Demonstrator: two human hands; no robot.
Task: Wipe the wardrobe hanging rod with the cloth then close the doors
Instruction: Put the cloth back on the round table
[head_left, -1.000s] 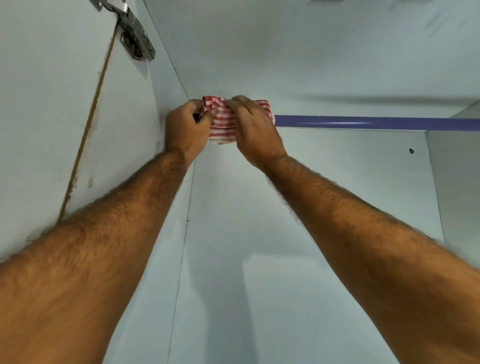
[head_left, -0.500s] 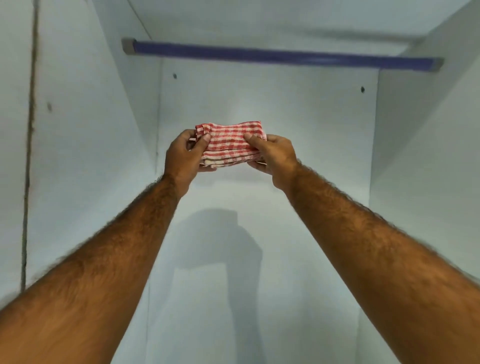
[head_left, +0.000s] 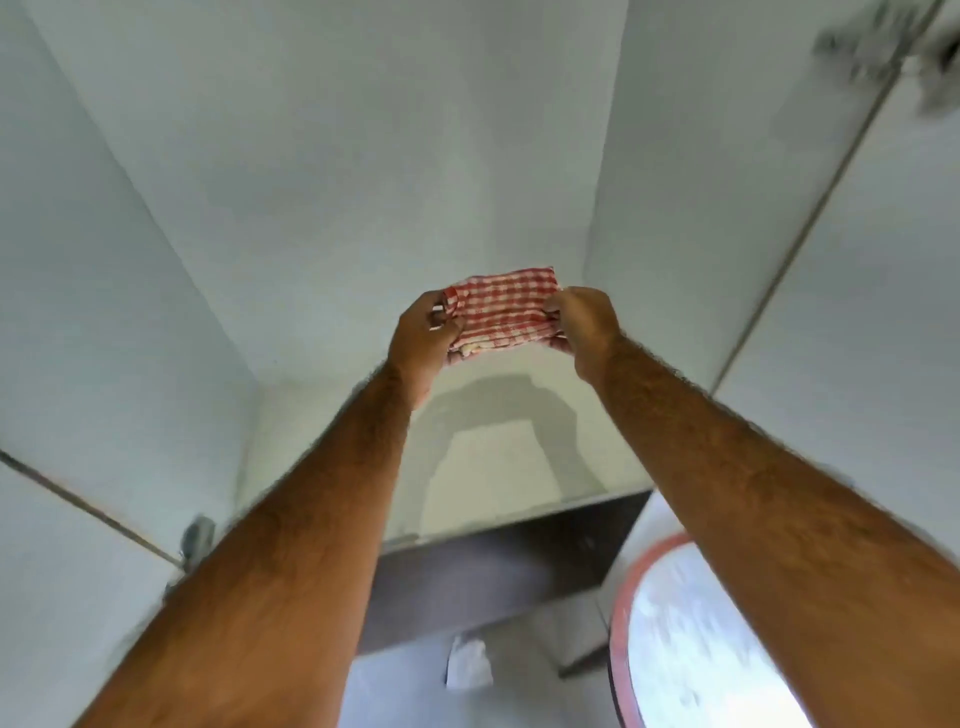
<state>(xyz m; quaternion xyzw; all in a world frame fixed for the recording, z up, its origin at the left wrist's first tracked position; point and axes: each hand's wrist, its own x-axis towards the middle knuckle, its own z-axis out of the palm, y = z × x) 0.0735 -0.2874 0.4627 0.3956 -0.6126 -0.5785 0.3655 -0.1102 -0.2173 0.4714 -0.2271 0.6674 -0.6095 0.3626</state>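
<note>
Cloth: a folded red-and-white checked fabric cloth (head_left: 503, 312) sits a little above the centre of the frame, held up in the air between both hands, clear of every wall and shelf.
Left hand: the left hand (head_left: 423, 338) grips the cloth's left end, thumb on top and fingers curled beneath the folded layers.
Right hand: the right hand (head_left: 584, 325) pinches the cloth's right end, fingers closed on the fabric edge.
Arms: two bare forearms rise from the lower corners of the frame and converge toward the cloth.
Wardrobe interior: pale grey-white flat panels (head_left: 337, 156) fill the upper half of the frame, forming a back wall and two side walls.
Hanging rod: it does not appear in this view.
Shelf floor: a cream-white flat wardrobe floor (head_left: 493, 467) lies below the hands, with a grey shadow of the arms cast across it.
Front edge: a dark brown band (head_left: 483, 577) runs under the floor's near edge, in the lower middle of the frame.
Left door: a pale door panel (head_left: 62, 571) stands at the lower left, with a blurred metal hinge (head_left: 195, 538) on its edge.
Right side: a blurred metal fitting (head_left: 883, 47) shows at the upper right.
Lower right: a round object with a red rim and pale centre (head_left: 691, 644), too blurred to identify.
</note>
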